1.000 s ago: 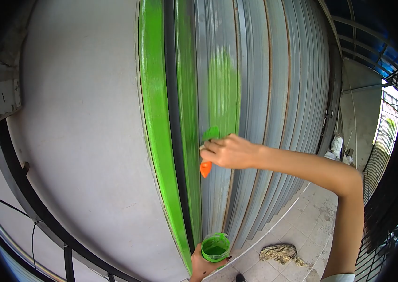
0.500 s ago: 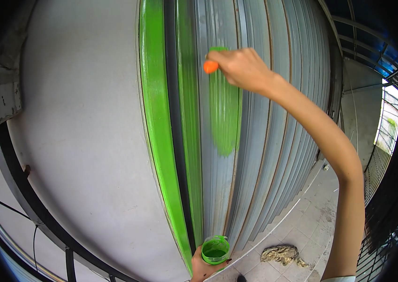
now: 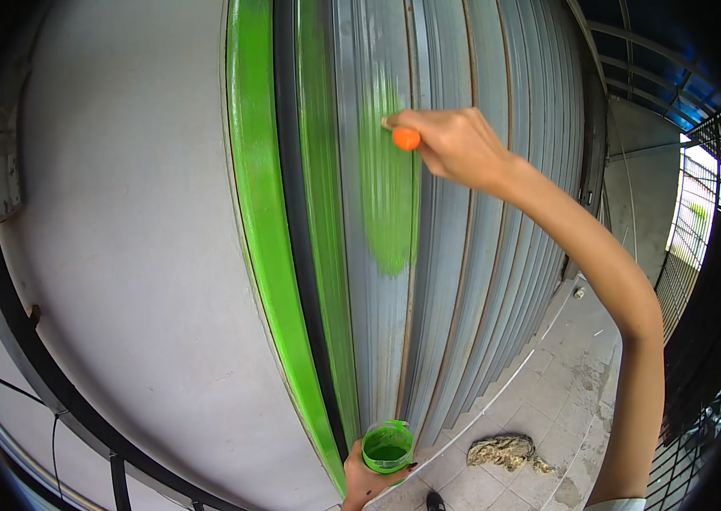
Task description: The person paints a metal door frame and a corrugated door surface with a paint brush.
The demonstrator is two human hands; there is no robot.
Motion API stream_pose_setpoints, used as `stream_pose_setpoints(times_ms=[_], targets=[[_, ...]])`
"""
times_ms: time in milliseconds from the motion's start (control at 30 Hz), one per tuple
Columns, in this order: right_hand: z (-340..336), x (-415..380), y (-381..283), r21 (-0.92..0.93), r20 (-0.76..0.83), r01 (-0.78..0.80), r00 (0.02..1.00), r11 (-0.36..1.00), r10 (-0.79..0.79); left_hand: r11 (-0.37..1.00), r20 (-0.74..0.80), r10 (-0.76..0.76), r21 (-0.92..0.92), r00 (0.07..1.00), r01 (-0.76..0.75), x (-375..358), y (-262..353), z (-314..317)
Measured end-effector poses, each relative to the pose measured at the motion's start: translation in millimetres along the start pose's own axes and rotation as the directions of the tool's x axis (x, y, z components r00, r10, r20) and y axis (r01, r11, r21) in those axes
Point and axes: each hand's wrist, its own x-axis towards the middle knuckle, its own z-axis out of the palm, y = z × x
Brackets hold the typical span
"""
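Observation:
My right hand (image 3: 456, 149) is closed around a brush with an orange handle (image 3: 406, 139), held against the grey folding metal door (image 3: 446, 255). Its bristles are hidden behind the hand. Wet green paint (image 3: 389, 213) covers a long patch of the panel under and below the brush. To the left, a narrower panel and a frame strip (image 3: 257, 170) are green too. Low in the view, my left hand (image 3: 365, 484) grips a clear cup of green paint (image 3: 388, 446), its mouth facing up.
A pale wall (image 3: 139, 238) fills the left side, with a dark curved metal rail (image 3: 62, 383) before it. A crumpled cloth (image 3: 505, 452) lies on the tiled floor (image 3: 539, 409), near a dark shoe tip (image 3: 435, 501). Barred openings stand at the far right.
My right hand has moved slightly down and right with the brush. The green patch looks fuller near its top. The whole view has shifted a little, so the door appears further left.

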Motion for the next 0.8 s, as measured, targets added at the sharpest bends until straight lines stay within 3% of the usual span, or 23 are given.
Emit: stream_pose_setpoints(times_ms=[33,133,167,233,267,433,533,567,667,800], targets=[[-2.7,6.3,10.4,-0.076,-0.072,0.033,0.997,0.997,-0.039,1.0,0.009,-0.003,0.007,1.0,0.003,-0.2,-0.7,0.6],[-1.6,-3.1,6.9,-0.087,-0.092,-0.017,0.996,0.996,0.009,1.0,0.012,-0.011,-0.005,1.0,0.011,-0.9,-4.5,1.0],[3.7,-19.3,-12.4,-0.036,0.037,-0.057,0.998,0.998,0.058,1.0,0.008,-0.009,-0.012,1.0,0.009,0.2,-4.3,0.7],[20.5,-59.4,-60.8,-0.108,0.001,0.068,0.998,0.992,-0.068,1.0,0.005,-0.011,-0.022,1.0,0.011,-1.1,-4.3,-1.8],[22.0,-83.4,-83.8,-0.101,0.108,0.125,0.988,0.987,-0.114,1.0,-0.002,-0.009,-0.017,1.0,0.009,-1.1,-4.4,-3.0],[16.8,-130.1,-153.6,0.268,0.306,0.013,0.947,0.963,-0.098,0.999,-0.03,-0.007,-0.037,1.0,0.006,1.5,6.6,-6.6],[26.8,-98.6,-118.1,0.225,0.192,0.047,0.977,0.973,-0.091,1.0,-0.025,0.009,-0.005,1.0,-0.009,1.7,12.4,-8.8],[20.5,-76.8,-93.2,0.226,0.239,-0.052,0.971,0.973,-0.003,1.0,-0.041,0.008,-0.023,0.999,-0.009,0.2,10.0,-7.3],[-4.6,-19.3,-31.7,0.005,0.012,-0.085,0.996,0.996,0.085,0.999,-0.056,0.003,-0.043,0.998,-0.005,-1.4,4.5,-5.0],[6.8,-30.9,-35.9,-0.087,-0.061,-0.079,0.995,0.993,0.073,1.0,-0.018,-0.01,0.0,1.0,0.01,-2.9,6.9,-6.1]])
